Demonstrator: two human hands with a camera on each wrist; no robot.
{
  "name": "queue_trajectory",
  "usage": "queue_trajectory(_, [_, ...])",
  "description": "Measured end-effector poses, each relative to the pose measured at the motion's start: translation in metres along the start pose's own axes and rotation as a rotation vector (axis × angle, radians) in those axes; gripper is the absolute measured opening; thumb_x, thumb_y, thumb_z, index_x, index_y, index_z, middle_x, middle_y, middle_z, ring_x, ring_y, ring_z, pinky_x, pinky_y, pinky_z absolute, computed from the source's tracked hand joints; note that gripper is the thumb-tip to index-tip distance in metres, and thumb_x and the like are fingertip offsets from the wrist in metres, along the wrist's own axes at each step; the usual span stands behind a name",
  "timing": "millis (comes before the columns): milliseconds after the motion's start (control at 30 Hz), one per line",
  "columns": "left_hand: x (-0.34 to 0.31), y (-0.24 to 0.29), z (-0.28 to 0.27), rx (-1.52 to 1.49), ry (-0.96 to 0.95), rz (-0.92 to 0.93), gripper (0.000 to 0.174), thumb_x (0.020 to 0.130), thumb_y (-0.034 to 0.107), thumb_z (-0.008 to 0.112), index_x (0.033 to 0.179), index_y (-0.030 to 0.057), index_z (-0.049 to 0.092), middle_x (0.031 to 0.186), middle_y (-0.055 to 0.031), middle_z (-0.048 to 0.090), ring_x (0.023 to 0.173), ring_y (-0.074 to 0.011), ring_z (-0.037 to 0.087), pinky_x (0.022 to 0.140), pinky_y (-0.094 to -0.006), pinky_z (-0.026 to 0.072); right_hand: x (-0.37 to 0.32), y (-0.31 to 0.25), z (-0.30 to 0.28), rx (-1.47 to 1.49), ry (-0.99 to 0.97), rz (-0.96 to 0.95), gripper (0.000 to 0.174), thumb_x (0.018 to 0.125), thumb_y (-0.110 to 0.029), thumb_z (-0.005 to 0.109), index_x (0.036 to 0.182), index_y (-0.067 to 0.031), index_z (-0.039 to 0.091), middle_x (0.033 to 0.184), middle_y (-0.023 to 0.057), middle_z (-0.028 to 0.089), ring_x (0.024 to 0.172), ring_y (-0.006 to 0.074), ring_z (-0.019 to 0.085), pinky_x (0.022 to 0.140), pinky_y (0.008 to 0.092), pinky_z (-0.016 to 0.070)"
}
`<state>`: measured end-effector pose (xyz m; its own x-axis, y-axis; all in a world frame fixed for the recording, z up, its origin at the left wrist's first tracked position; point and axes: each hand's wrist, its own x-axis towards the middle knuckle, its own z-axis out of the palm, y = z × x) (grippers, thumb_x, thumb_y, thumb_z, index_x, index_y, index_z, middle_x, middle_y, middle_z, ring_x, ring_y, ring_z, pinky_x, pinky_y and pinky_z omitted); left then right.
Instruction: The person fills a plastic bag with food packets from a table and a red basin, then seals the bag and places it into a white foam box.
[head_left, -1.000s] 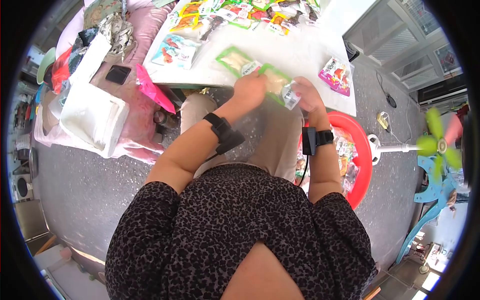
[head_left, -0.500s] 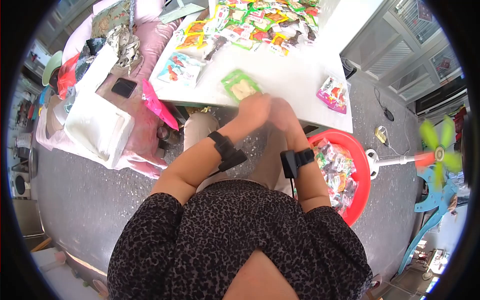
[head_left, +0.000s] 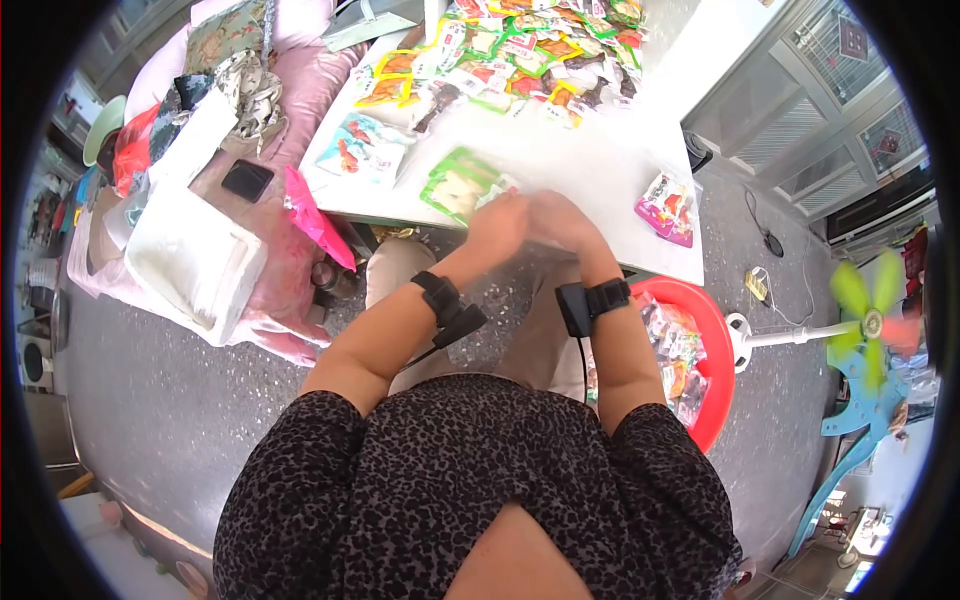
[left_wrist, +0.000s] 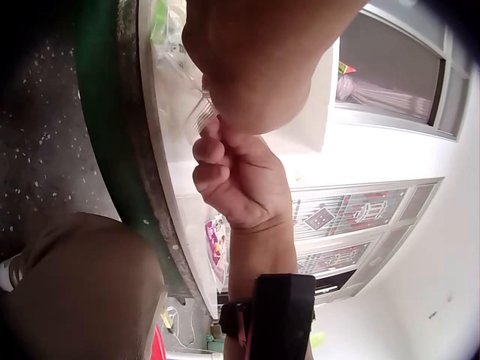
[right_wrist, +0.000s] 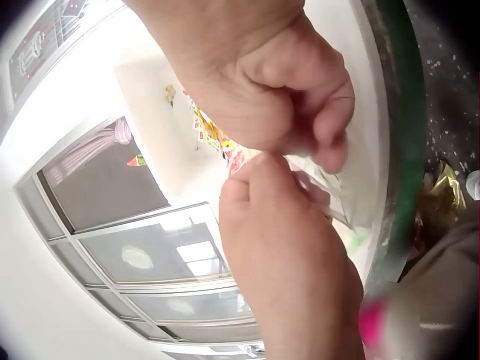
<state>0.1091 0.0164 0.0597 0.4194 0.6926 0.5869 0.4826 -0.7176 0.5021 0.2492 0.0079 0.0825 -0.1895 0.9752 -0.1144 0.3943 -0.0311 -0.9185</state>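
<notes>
Since the first frame your hands have drawn together, and the green packet (head_left: 458, 186) now sits up-left of both.
It lies at the upper middle of the frame, over the white table (head_left: 600, 150), its long axis slanting down-right toward your fingers — your left hand (head_left: 500, 225) is the nearer one, pinching the packet's near, clear end. Your right hand (head_left: 560, 222) is just beside it, on the side away from the packet, fingers curled — whether they grip any film, you cannot tell.
</notes>
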Motion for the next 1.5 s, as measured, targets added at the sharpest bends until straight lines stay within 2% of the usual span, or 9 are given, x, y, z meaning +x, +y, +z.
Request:
queue_trajectory(67, [-0.002, -0.01, 0.005, 0.031, -0.079, -0.002, 0.009, 0.071, 0.011, 0.044, 0.073, 0.0048, 0.05, 0.069, -0.0136, 0.052, 0.065, -0.0307, 0.052, 0.056, -0.0403, 0.0419, -0.017, -0.01, -0.026, 0.225, -0.095, 0.281, 0.014, 0.072, -0.015, 0.053, 0.083, -0.006, 0.053, 0.07, 0.0026, 0.055, 0.058, 0.0094, 0.05, 0.049, 0.0202, 0.0389])
queue_trajectory(267, [-0.011, -0.019, 0.023, 0.091, -0.221, -0.015, 0.007, 0.07, 0.011, 0.044, 0.067, 0.0054, 0.046, 0.066, -0.0134, 0.05, 0.062, -0.0307, 0.051, 0.055, -0.0411, 0.0409, 0.049, -0.009, -0.065, 0.169, 0.301, 0.173, 0.022, 0.07, -0.02, 0.056, 0.085, -0.0056, 0.05, 0.074, 0.0024, 0.053, 0.062, 0.0103, 0.05, 0.052, 0.0223, 0.0386])
queue_trajectory(433, [-0.013, -0.022, 0.02, 0.025, -0.153, 0.031, 0.006, 0.068, 0.012, 0.047, 0.068, 0.0066, 0.046, 0.066, -0.0131, 0.048, 0.06, -0.03, 0.051, 0.052, -0.0403, 0.0404, 0.164, 0.046, -0.069, -0.522, 0.491, -0.084, 0.059, 0.063, -0.03, 0.063, 0.109, -0.0007, 0.041, 0.103, 0.0166, 0.049, 0.1, 0.0284, 0.045, 0.084, 0.0322, 0.0369])
queue_trajectory(667, [-0.012, -0.026, 0.017, -0.047, -0.073, 0.115, 0.008, 0.064, 0.009, 0.052, 0.068, 0.0066, 0.046, 0.066, -0.0116, 0.047, 0.056, -0.0288, 0.049, 0.048, -0.0378, 0.0394, 0.211, 0.016, -0.055, -0.937, 0.342, 0.072, 0.072, 0.056, -0.038, 0.065, 0.112, -0.0021, 0.037, 0.117, 0.0161, 0.038, 0.109, 0.0284, 0.037, 0.086, 0.0356, 0.0346])
queue_trajectory(967, [-0.015, -0.025, 0.021, -0.071, 0.003, 0.095, 0.005, 0.064, 0.01, 0.05, 0.065, 0.0078, 0.046, 0.061, -0.0092, 0.044, 0.055, -0.0269, 0.047, 0.051, -0.0387, 0.0365, 0.194, 0.01, -0.057, -0.983, 0.138, 0.123, 0.045, 0.059, -0.021, 0.056, 0.098, -0.0013, 0.045, 0.097, 0.0175, 0.052, 0.092, 0.0291, 0.05, 0.076, 0.0376, 0.0405])
queue_trajectory(1067, [-0.014, -0.025, 0.02, -0.025, -0.021, 0.114, 0.006, 0.066, 0.012, 0.05, 0.068, 0.0073, 0.047, 0.066, -0.0118, 0.048, 0.055, -0.0279, 0.049, 0.049, -0.0381, 0.0386, 0.161, 0.025, -0.058, -0.977, 0.098, -0.025, 0.036, 0.058, -0.015, 0.051, 0.091, -0.0002, 0.048, 0.091, 0.0191, 0.053, 0.088, 0.0303, 0.051, 0.074, 0.0382, 0.0414])
queue_trajectory(1200, [-0.014, -0.026, 0.021, 0.061, -0.178, 0.065, 0.007, 0.067, 0.014, 0.049, 0.068, 0.0069, 0.047, 0.069, -0.0136, 0.05, 0.06, -0.0286, 0.052, 0.051, -0.0387, 0.0407, 0.116, 0.049, -0.058, -0.959, 0.318, -0.347, 0.024, 0.064, -0.008, 0.046, 0.085, 0.0015, 0.051, 0.083, 0.0183, 0.055, 0.08, 0.032, 0.052, 0.073, 0.0376, 0.0417])
queue_trajectory(1400, [-0.003, -0.02, 0.014, 0.117, -0.374, 0.034, 0.009, 0.07, 0.015, 0.049, 0.069, 0.0061, 0.049, 0.067, -0.0134, 0.051, 0.064, -0.0258, 0.053, 0.058, -0.0356, 0.0428, 0.054, 0.035, -0.066, -0.611, 0.691, -0.243, 0.016, 0.072, -0.008, 0.045, 0.085, -0.0037, 0.054, 0.078, 0.0162, 0.056, 0.075, 0.0317, 0.053, 0.068, 0.0346, 0.043])
queue_trajectory(1500, [0.001, -0.004, -0.006, -0.368, -0.251, -0.34, 0.019, 0.073, 0.021, 0.051, 0.081, 0.0035, 0.052, 0.069, -0.0099, 0.051, 0.068, -0.0213, 0.053, 0.062, -0.0315, 0.043, 0.028, 0.024, -0.066, -0.277, 0.717, -0.112, 0.015, 0.072, -0.006, 0.046, 0.085, -0.0043, 0.054, 0.077, 0.0157, 0.056, 0.072, 0.0291, 0.054, 0.066, 0.0318, 0.0432])
